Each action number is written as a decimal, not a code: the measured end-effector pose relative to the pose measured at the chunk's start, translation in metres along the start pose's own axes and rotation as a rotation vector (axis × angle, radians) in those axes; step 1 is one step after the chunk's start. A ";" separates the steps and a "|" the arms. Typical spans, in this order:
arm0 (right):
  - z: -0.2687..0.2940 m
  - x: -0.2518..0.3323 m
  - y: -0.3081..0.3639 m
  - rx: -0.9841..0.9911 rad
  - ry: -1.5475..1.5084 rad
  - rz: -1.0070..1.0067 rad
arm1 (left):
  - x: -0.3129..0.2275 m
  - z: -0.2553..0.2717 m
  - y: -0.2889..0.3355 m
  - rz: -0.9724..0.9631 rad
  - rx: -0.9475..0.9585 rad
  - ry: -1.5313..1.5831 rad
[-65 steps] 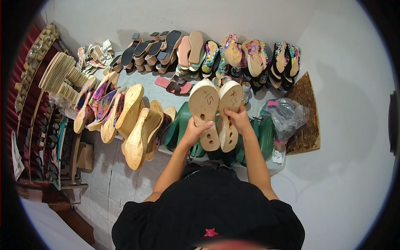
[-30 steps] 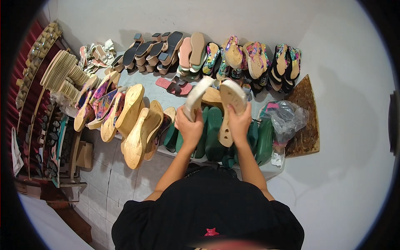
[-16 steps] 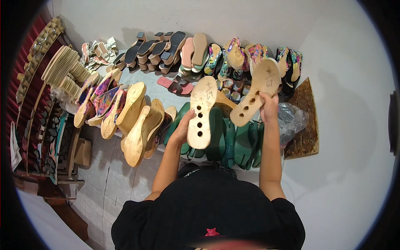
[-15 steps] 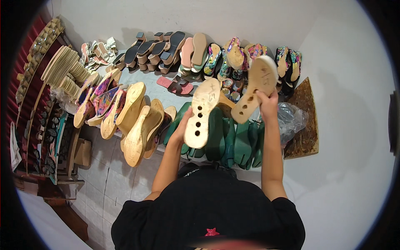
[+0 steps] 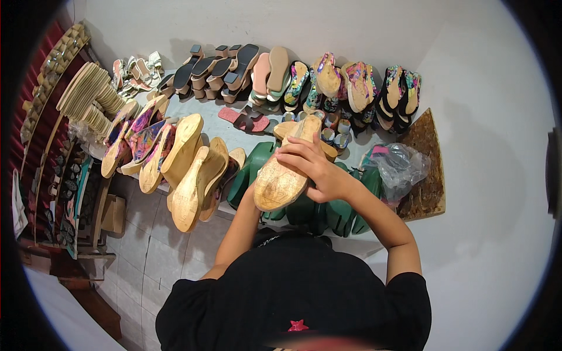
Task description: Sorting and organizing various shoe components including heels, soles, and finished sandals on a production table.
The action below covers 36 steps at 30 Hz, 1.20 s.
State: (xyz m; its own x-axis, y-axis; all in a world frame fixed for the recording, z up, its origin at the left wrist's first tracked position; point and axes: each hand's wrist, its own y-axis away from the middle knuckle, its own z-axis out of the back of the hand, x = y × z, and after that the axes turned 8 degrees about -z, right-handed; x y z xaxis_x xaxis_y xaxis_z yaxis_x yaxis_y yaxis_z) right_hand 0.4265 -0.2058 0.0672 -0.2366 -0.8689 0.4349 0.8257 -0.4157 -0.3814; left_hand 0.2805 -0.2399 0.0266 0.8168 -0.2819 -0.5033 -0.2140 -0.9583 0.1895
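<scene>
A wooden shoe sole (image 5: 281, 186) is tilted in front of me, its broad rounded end toward the lower left and smooth face up. My right hand (image 5: 319, 167) lies across its middle, fingers curled over the upper face. Behind its lower left edge, my left hand (image 5: 252, 192) supports the sole; most of its fingers are hidden. Whether a second sole lies beneath cannot be made out. Green shoe lasts (image 5: 339, 215) lie under and beside my hands, with another wooden piece (image 5: 329, 152) just beyond the right hand.
Wooden wedge soles (image 5: 192, 196) and patterned wedge sandals (image 5: 155, 137) stand at the left. Dark heeled sandals (image 5: 243, 64) line the wall. A clear plastic bag (image 5: 404, 167) rests by a brown board (image 5: 432, 169) at right. Shelving (image 5: 58, 152) stands far left.
My right hand has moved left and down to join my left. Two pale soles with holes were held apart; now one smooth wooden face shows between both hands.
</scene>
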 end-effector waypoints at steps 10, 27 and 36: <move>-0.003 0.000 0.017 0.083 0.005 0.068 | 0.010 0.014 -0.012 0.099 0.368 0.235; -0.027 -0.040 0.027 -0.417 -0.813 -0.575 | 0.028 0.036 -0.067 -0.178 0.165 0.003; -0.019 -0.127 -0.030 -0.168 -1.474 -0.726 | -0.063 0.021 -0.116 -0.060 -0.095 -0.781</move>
State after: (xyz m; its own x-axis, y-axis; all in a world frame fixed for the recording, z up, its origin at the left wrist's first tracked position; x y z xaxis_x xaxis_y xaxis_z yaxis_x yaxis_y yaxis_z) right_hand 0.4219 -0.0881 0.0082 0.2160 0.4542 0.8643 0.6825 -0.7032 0.1990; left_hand 0.2420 -0.1121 0.0185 0.2049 -0.2150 -0.9549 -0.1064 -0.9747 0.1966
